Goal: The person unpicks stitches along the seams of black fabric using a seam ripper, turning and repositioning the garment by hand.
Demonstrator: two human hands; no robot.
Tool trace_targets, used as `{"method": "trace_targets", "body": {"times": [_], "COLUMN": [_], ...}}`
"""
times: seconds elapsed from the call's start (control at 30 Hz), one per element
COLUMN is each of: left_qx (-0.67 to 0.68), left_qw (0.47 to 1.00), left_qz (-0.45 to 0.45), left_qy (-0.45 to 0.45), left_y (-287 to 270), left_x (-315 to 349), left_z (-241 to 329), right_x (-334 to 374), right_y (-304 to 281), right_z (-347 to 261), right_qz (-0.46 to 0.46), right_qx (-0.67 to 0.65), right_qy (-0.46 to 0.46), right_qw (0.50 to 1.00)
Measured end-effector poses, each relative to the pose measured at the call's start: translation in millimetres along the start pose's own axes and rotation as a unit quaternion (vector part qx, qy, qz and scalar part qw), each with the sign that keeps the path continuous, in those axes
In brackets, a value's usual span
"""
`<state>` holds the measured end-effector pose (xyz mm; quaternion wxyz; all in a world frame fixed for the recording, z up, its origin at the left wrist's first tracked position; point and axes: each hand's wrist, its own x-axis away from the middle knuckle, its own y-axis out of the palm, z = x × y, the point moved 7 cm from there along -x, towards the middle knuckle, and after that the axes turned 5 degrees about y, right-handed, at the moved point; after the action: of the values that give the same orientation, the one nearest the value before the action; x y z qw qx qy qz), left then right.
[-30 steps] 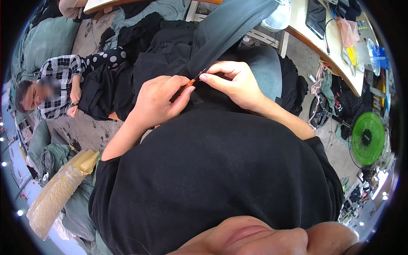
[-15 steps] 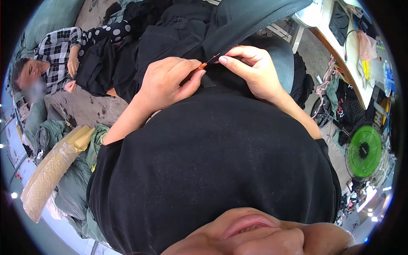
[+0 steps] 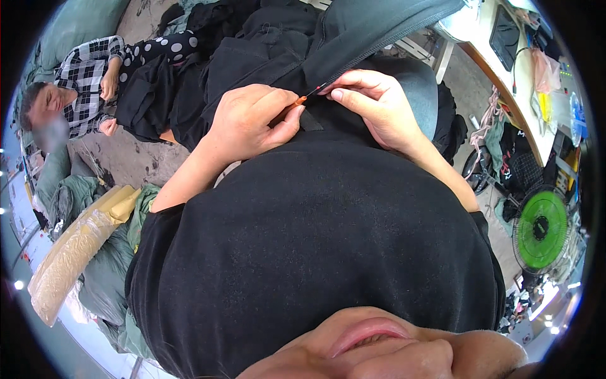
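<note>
My left hand (image 3: 257,117) is closed, thumb and forefinger pinching the orange handle of a small seam ripper (image 3: 300,100). Its thin dark shaft points up and right, with a bit of red near the tip. My right hand (image 3: 379,104) is curled at that tip, thumb close to the bent forefinger; whatever they pinch is too small to make out. Dark trousers or similar black cloth (image 3: 265,57) lies over my lap, just beyond both hands. A dark grey cloth piece with a stitched edge (image 3: 372,31) runs from there toward the table at right.
A white table (image 3: 505,82) with a wooden edge stands at right, with a phone-like black device (image 3: 505,38) on it. Below it is a green fan (image 3: 541,228). At left another person (image 3: 85,82) sits handling black cloth. Wrapped yellowish roll (image 3: 82,252) and sacks lie nearer left.
My right hand has shifted slightly, its fingers closer around the seam ripper's tip. My left hand keeps its grip almost in place. The other person's hands have moved slightly.
</note>
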<state>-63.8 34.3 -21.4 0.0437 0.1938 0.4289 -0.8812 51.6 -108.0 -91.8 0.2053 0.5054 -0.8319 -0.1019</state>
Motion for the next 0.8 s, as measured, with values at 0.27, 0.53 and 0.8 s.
{"method": "trace_targets", "body": {"times": [0.27,0.53,0.8], "left_qx": [0.008,0.006,0.001], "left_qw": [1.0,0.999,1.0], "left_qz": [0.014,0.036,0.016], "left_qy": [0.024,0.039,0.023], "left_y": [-1,-2,-5], "left_x": [1,4,8], "left_z": [4,4,1], "right_x": [1,1,-1], "right_y": [6,14,14], "right_z": [2,0,3], "right_qz": [-0.008,-0.004,0.016], "right_qx": [-0.037,-0.019,-0.028], "right_qy": [0.015,0.008,0.015], "right_qw": [0.999,1.0,0.999]}}
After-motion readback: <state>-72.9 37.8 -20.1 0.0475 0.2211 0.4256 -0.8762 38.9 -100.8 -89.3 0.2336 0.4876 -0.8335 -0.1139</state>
